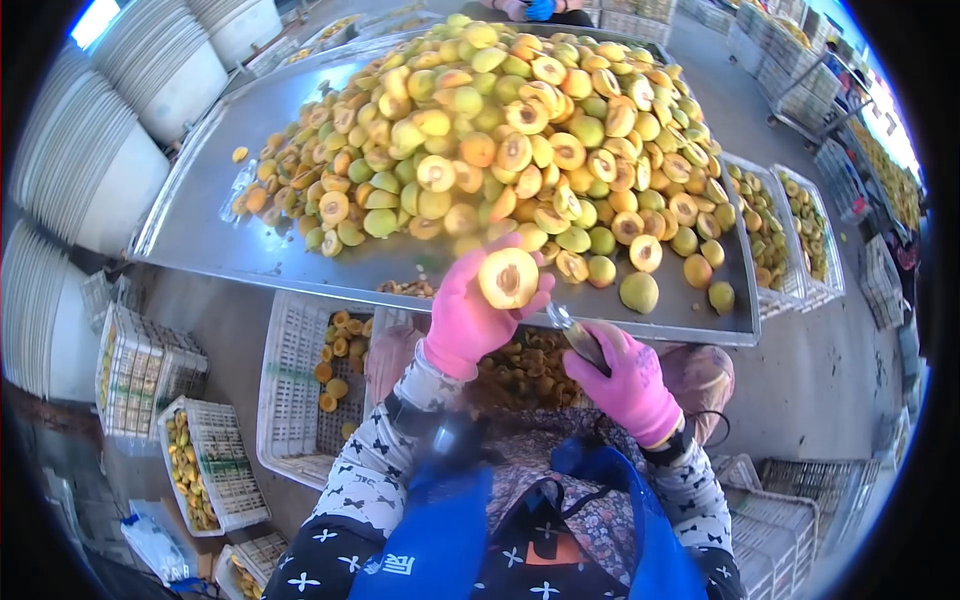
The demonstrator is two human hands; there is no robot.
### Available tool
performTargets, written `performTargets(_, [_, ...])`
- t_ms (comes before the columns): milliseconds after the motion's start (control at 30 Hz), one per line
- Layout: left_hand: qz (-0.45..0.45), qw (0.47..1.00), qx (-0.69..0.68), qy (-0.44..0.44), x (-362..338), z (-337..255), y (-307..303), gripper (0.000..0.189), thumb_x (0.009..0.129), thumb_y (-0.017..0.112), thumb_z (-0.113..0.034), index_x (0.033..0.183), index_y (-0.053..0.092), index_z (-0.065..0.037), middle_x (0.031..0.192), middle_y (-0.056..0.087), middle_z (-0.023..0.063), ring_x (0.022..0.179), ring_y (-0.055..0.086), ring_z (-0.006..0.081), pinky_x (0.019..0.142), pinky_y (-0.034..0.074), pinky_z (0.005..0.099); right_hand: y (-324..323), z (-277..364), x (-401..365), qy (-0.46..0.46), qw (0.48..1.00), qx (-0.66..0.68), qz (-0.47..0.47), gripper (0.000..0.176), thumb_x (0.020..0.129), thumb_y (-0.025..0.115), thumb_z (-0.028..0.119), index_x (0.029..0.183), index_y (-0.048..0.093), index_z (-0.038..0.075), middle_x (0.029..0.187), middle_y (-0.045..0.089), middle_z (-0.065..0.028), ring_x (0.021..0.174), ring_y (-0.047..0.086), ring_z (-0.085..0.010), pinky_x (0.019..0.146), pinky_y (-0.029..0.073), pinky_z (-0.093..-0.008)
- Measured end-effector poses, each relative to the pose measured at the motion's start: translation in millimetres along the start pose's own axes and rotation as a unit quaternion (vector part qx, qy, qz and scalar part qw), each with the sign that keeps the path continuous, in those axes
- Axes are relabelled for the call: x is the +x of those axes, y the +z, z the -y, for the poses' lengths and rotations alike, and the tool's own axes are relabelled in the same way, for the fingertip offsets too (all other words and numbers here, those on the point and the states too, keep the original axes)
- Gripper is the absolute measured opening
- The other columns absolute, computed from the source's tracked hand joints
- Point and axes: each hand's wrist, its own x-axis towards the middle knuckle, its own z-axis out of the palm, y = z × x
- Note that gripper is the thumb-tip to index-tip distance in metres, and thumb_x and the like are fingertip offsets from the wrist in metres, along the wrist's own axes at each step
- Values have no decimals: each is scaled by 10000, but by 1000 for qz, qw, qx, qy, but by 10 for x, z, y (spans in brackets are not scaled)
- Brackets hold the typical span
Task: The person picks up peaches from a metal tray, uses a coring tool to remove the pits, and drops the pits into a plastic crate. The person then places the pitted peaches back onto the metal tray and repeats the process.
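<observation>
In my pink-gloved left hand point(462, 318) lies a halved yellow peach point(508, 279), cut face up with the brown pit or pit hollow in its middle. The fingers curl around its sides. My right hand point(632, 388), gloved in pink too, is closed around the dark handle of a small pitting tool point(584, 343). The tool's metal tip points up and left, a short way from the peach half. Just beyond both hands rises a big heap of whole and halved peaches point(470, 150) on a metal table point(240, 268).
Below the table edge stands a white crate point(285, 400) with peach halves inside. Brown scraps point(530, 370) lie between my knees. More fruit crates point(215, 465) stand at left, others point(775, 230) at right. Stacked white tubs point(80, 140) line the left. Across the table a person's blue glove point(540, 9) shows.
</observation>
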Motion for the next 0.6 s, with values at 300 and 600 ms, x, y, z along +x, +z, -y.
performTargets(300, [-77, 980, 160, -86, -273, 58, 385, 537, 1049, 332, -487, 1250, 541, -35, 972, 656, 114, 655, 576, 168, 515, 406, 252, 42, 62, 35, -79, 989, -123, -11, 383, 855, 710, 283, 1153, 570, 87, 819, 643, -94, 735, 648, -305, 635, 496, -423])
performTargets(600, [-20, 950, 309, -38, -375, 154, 401, 385, 1035, 434, -358, 1149, 608, -35, 937, 640, 73, 714, 606, 158, 587, 470, 255, 110, -38, -143, -55, 956, -271, 98, 331, 856, 691, 248, 1083, 526, 72, 859, 637, -93, 735, 655, -310, 635, 485, -449])
